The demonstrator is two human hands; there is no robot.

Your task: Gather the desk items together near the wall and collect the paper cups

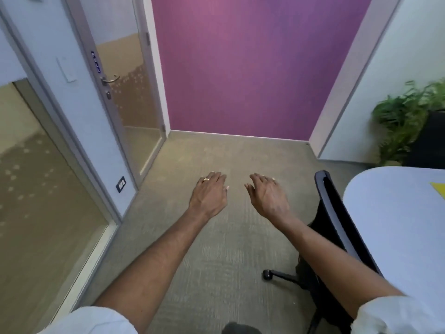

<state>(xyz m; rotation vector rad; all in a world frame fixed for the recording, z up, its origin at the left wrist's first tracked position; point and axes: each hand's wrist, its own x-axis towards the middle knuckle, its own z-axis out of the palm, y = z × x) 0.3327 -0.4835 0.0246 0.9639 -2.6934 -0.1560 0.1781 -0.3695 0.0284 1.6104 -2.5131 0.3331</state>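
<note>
Sleeves: white cuffs (96, 319) at the bottom edge, both forearms stretched ahead over the carpet (216, 256).
Left hand (209, 194): fingers (216, 176) straight, palm down, holding nothing; one wears a ring.
Right hand (267, 197): loosely spread, empty, and the nearer one to the surface.
Surface (395, 227): off to my right, beyond the chair (337, 213); a yellow sheet (438, 188) lies at the frame's edge.
Paper cups: none in view; I judge a turn to the right is needed.
Writing: blue marks (95, 61) beside the door (134, 92), too blurred to read.

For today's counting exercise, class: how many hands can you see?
2: the left hand over the carpet, the right hand beside it, near the office chair. None seems hidden.
</note>
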